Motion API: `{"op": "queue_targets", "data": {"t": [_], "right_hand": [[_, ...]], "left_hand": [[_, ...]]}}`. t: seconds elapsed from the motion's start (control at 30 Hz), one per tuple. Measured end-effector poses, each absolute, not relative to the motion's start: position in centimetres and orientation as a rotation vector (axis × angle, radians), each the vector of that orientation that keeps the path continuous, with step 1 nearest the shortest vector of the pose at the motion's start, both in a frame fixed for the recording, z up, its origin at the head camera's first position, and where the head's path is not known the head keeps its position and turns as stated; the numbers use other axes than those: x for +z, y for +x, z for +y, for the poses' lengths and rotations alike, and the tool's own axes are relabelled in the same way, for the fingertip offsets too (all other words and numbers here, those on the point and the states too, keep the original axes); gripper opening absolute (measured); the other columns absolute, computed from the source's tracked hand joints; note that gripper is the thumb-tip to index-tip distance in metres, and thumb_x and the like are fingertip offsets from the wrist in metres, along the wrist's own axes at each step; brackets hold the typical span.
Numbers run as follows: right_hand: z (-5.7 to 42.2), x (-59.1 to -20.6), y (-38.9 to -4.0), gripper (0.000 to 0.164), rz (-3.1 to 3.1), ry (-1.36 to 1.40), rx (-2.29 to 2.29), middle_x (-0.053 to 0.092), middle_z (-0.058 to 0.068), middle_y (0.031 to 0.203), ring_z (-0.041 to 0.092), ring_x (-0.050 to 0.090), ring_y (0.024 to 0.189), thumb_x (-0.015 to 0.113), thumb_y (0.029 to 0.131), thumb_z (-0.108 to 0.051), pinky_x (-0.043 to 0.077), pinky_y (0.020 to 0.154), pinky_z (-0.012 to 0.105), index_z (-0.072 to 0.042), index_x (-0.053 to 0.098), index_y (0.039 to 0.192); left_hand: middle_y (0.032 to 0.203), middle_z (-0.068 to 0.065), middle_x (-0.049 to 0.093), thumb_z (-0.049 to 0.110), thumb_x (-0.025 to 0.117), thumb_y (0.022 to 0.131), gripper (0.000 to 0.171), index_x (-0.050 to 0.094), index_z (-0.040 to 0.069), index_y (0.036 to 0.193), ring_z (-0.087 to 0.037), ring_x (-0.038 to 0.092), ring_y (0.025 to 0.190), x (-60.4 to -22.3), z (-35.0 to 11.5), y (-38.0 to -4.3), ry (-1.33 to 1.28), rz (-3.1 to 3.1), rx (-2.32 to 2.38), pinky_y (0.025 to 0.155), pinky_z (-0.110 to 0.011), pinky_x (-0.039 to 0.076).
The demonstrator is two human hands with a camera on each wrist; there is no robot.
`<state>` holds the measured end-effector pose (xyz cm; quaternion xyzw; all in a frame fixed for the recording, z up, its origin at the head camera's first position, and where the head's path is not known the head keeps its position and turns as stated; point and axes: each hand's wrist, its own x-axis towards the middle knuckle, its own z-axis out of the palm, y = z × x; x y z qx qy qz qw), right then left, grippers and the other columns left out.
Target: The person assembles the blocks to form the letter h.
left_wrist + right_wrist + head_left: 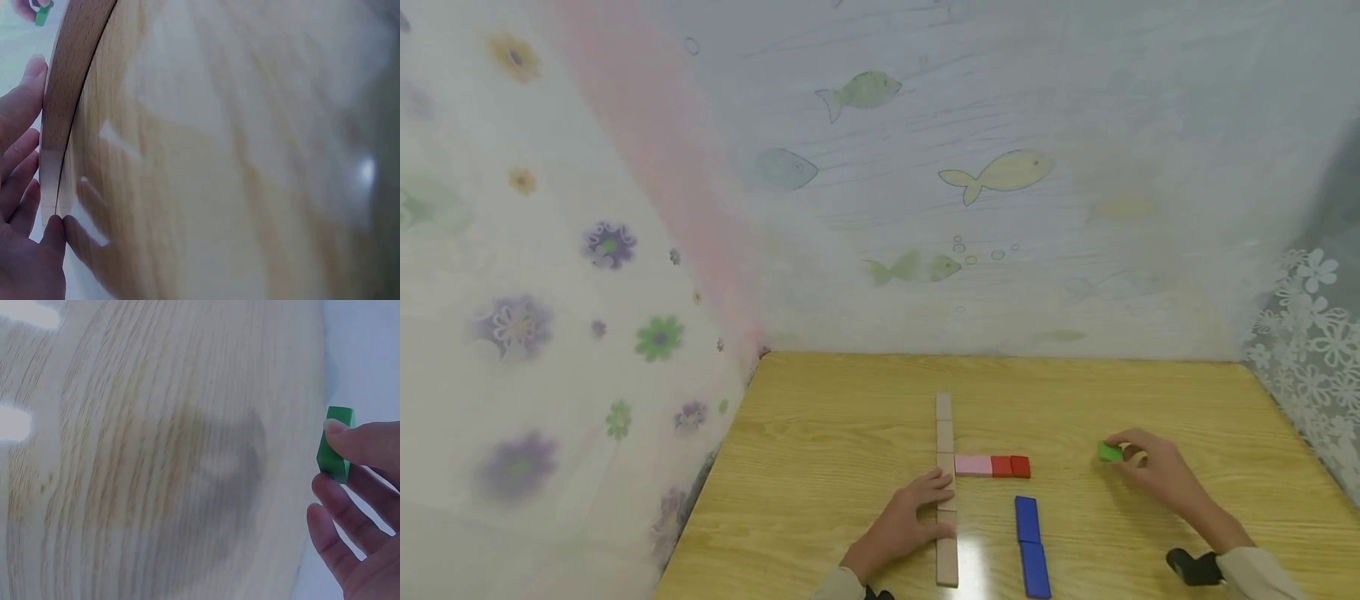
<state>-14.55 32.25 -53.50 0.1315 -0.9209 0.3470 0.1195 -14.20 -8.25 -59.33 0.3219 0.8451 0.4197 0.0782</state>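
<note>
Plain wooden blocks (pixel 947 562) form a straight row running away from me on the table. My left hand (pixel 902 521) rests on the near half of that row, fingers and thumb spread and touching it. A pink block (pixel 973 466) and two red blocks (pixel 1002 467) stretch rightward from the row's middle. To the right, my right hand (pixel 1167 473) pinches a small green block (pixel 1109 452) between thumb and fingers. The right wrist view shows the green block (pixel 332 461) held above the tabletop. In the left wrist view, the left fingers lie along the wooden row (pixel 72 81).
Two blue blocks (pixel 1028 521) lie end to end between the hands, nearer to me. The wood-grain table (pixel 820 417) ends at a curtain (pixel 880 317) with fish drawings behind, and a flowered curtain (pixel 572 375) hangs on the left.
</note>
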Motion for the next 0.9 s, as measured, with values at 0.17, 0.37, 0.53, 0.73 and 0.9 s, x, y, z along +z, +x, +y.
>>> {"op": "queue_targets", "data": {"t": [0.17, 0.37, 0.53, 0.73, 0.9], "right_hand": [[31.2, -53.0, -14.6, 0.031, -2.683, 0.429, 1.015, 0.065, 0.009, 0.090, 0.002, 0.056, 0.071, 0.077, 0.071, 0.005, 0.049, 0.050, 0.022, -0.002, 0.067, 0.101], [30.2, -52.4, -14.6, 0.032, -2.668, 0.458, 0.998, 0.065, 0.008, 0.091, 0.005, 0.057, 0.072, 0.077, 0.071, 0.006, 0.050, 0.051, 0.022, -0.003, 0.067, 0.100], [29.3, -52.3, -14.5, 0.032, -2.670, 0.476, 1.022, 0.065, 0.008, 0.092, 0.007, 0.057, 0.073, 0.076, 0.072, 0.006, 0.049, 0.051, 0.022, -0.003, 0.067, 0.101], [28.4, -52.6, -14.5, 0.032, -2.651, 0.514, 1.045, 0.065, 0.005, 0.090, 0.008, 0.057, 0.073, 0.077, 0.071, 0.006, 0.049, 0.051, 0.022, -0.005, 0.067, 0.100], [27.3, -52.8, -14.5, 0.032, -2.643, 0.539, 1.049, 0.065, 0.003, 0.089, 0.007, 0.057, 0.073, 0.078, 0.070, 0.005, 0.049, 0.051, 0.022, -0.006, 0.067, 0.099]], "left_hand": [[0.144, 0.005, 0.043, 0.042, 0.071, 0.080, 0.059, 0.059, 0.010, 0.128, -0.015, 0.030, 0.138, -59.3, -8.3, -14.2, 0.942, 2.528, 1.250, 0.105, -0.062, 0.026], [0.144, 0.006, 0.042, 0.043, 0.071, 0.080, 0.059, 0.059, 0.011, 0.129, -0.015, 0.029, 0.138, -59.5, -8.3, -14.2, 0.944, 2.539, 1.241, 0.102, -0.069, 0.023], [0.144, 0.006, 0.043, 0.043, 0.071, 0.079, 0.059, 0.060, 0.011, 0.128, -0.015, 0.030, 0.138, -59.5, -8.3, -14.3, 0.959, 2.546, 1.244, 0.100, -0.072, 0.022], [0.144, 0.005, 0.043, 0.043, 0.072, 0.079, 0.059, 0.060, 0.010, 0.128, -0.016, 0.030, 0.138, -59.4, -8.2, -14.2, 0.957, 2.549, 1.242, 0.101, -0.070, 0.022], [0.144, 0.004, 0.043, 0.042, 0.071, 0.080, 0.059, 0.059, 0.010, 0.128, -0.016, 0.030, 0.138, -59.3, -8.2, -14.1, 0.952, 2.544, 1.246, 0.103, -0.066, 0.024]]}}
